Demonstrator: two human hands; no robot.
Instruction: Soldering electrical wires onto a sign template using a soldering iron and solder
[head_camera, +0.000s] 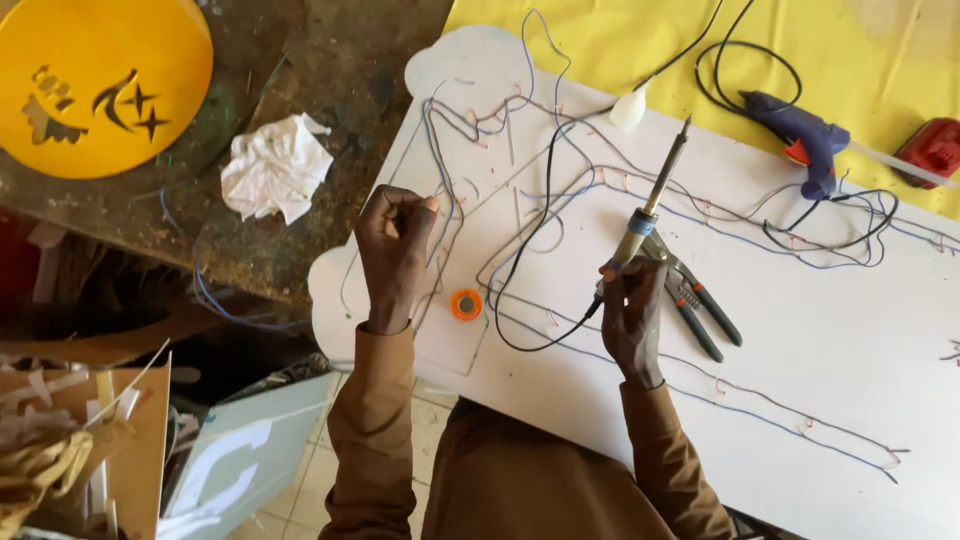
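Right hand (632, 318): grip clamped on soldering iron (655, 195), tip raised clear of white board (820, 340).
Left hand (395, 255): fist closed, pinning thin wire (440, 215) against board.
Pliers (695, 295): parked beside right hand, within reach.

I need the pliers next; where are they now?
The pliers lie on the white board, just right of the right hand holding the soldering iron.

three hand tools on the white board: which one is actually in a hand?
The soldering iron, gripped in the right hand with its tip pointing up the board. The pliers lie loose beside that hand, and the blue glue gun sits untouched farther off.
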